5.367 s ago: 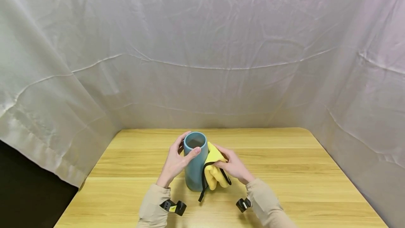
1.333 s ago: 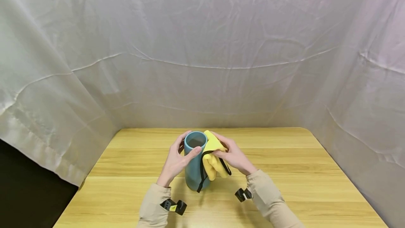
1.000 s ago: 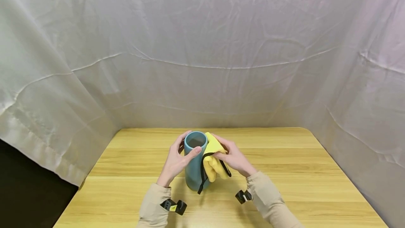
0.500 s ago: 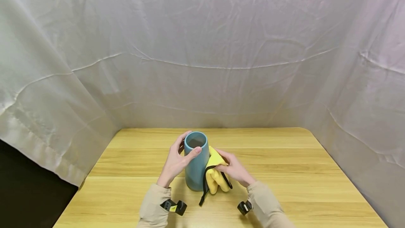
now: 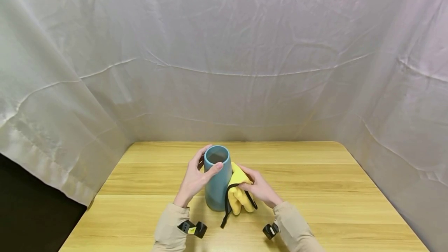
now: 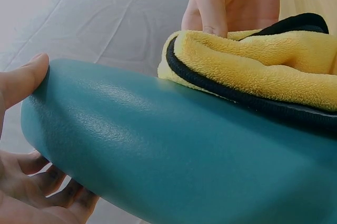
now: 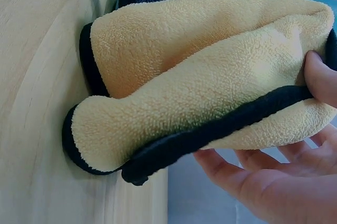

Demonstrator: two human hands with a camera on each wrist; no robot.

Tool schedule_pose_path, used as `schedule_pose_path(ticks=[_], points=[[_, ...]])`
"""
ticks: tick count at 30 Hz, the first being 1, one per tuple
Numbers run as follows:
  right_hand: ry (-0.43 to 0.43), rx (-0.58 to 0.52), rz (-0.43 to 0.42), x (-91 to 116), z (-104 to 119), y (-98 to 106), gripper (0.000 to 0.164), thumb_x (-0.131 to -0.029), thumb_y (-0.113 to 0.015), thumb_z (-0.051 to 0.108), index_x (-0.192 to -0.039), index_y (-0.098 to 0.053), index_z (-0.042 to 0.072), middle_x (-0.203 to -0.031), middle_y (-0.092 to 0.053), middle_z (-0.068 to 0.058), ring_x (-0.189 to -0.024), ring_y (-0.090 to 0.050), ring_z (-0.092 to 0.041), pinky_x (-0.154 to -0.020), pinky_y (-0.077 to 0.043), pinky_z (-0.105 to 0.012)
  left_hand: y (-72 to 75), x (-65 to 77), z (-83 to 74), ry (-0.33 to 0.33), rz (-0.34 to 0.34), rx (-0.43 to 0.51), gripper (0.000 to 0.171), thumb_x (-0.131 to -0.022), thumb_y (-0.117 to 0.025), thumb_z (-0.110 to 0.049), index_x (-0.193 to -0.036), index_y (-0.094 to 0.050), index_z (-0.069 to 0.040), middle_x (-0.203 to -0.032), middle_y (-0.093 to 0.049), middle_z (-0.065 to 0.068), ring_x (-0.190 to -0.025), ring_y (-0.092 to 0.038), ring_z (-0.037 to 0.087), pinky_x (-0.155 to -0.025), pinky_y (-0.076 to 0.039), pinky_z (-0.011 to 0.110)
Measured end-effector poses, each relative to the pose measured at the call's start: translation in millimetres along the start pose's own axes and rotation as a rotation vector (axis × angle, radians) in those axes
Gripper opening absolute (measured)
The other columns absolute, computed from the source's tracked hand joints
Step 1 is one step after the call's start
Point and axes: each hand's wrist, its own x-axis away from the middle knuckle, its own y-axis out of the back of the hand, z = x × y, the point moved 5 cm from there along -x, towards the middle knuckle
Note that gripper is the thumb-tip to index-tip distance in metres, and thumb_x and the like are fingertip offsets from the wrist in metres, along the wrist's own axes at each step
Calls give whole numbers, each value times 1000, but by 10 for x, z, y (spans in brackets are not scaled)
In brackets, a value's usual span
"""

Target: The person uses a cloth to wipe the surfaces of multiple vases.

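A tall blue-teal vase (image 5: pixel 216 189) with an open round top stands upright on the wooden table. My left hand (image 5: pixel 191 179) grips it near the rim, thumb at the front and fingers round the far left side. My right hand (image 5: pixel 259 188) holds a folded yellow cleaning cloth (image 5: pixel 238 197) with black edging against the vase's right side, low down. In the left wrist view the cloth (image 6: pixel 263 58) lies along the teal wall (image 6: pixel 158 145). From the right wrist, the cloth's (image 7: pixel 184 66) plush folds show, thumb on top and fingers underneath, its lower folds close to the tabletop.
The wooden table (image 5: pixel 332 197) extends on both sides of the vase. Grey-white curtains (image 5: pixel 245 57) hang behind it and along both sides. A black area (image 5: pixel 31 213) lies beyond the table's left edge. Each wrist wears a small black camera (image 5: pixel 200 229).
The right hand has slid the cloth down the vase's side from up beside the rim to lower down, and now barely moves. The left hand and the vase stay in place.
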Motion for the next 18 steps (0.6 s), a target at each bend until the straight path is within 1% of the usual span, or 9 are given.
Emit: schedule_pose_path(ticks=[6, 10, 12, 14, 18], points=[[0, 2, -6, -2, 12, 1, 64, -94, -64, 3, -153, -39, 0, -151, -47, -27, -132, -50, -36, -99, -46, -20, -3, 1, 5, 0, -4, 1, 63, -88, -78, -20, -145, -51, -15, -137, -61, 12, -125, -58, 30, -115, -39, 53], [9, 17, -9, -11, 62, 14, 63, -95, -64, 4, -153, -40, 1, -150, -49, -26, -127, -54, -26, -98, -48, -22, -6, 3, 6, 2, -6, 0, 64, -88, -78, -19, -145, -51, -15, -137, -61, 12, -126, -57, 30, -115, -39, 53], [20, 19, -10, -21, 112, 25, 63, -95, -63, 4, -153, -40, 2, -148, -50, -26, -124, -55, -21, -97, -50, -24, -7, 3, 4, -1, -5, -4, 64, -88, -78, -19, -145, -51, -14, -138, -61, 12, -126, -57, 30, -115, -39, 53], [31, 17, -13, -38, 180, 41, 63, -94, -62, 3, -153, -40, 4, -148, -50, -25, -122, -55, -19, -97, -50, -25, -7, 1, 7, -2, -5, -6, 64, -88, -78, -20, -145, -51, -14, -138, -61, 12, -126, -57, 30, -115, -39, 53], [69, 28, -21, -83, 354, 79, 63, -94, -63, 3, -153, -39, 3, -149, -49, -25, -123, -55, -22, -97, -50, -24, -6, -8, 11, -13, -3, -4, 65, -88, -77, -20, -146, -50, -10, -138, -60, 12, -125, -57, 29, -114, -39, 52]])
